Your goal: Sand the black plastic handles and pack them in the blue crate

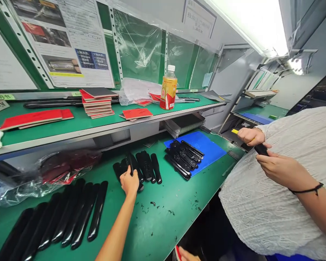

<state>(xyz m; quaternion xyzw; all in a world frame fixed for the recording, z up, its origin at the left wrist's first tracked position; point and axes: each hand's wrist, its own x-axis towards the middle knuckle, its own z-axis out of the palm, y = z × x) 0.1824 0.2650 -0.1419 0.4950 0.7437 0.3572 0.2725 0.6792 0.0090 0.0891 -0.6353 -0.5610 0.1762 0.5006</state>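
Note:
My left hand (129, 181) reaches over the green bench and grips one glossy black elongated plastic piece (131, 164), thumb and fingers closed about it. That piece lies among a small group of similar black pieces (145, 165). At the bottom edge my right hand (188, 256) shows only in part, its fingers closed on a flat red pad (177, 253) with a pale edge; most of the pad is out of frame. To the left, a row of long, rounded black pieces (78, 214) lies side by side on the bench.
A co-worker's hands (277, 166) at right hold a black piece and a yellow-ended tool. Black parts (183, 157) lie on a blue sheet (213, 148). Black shavings (170, 212) dot the bench. The shelf above bears stacked red pads (96, 105) and a bottle (168, 88).

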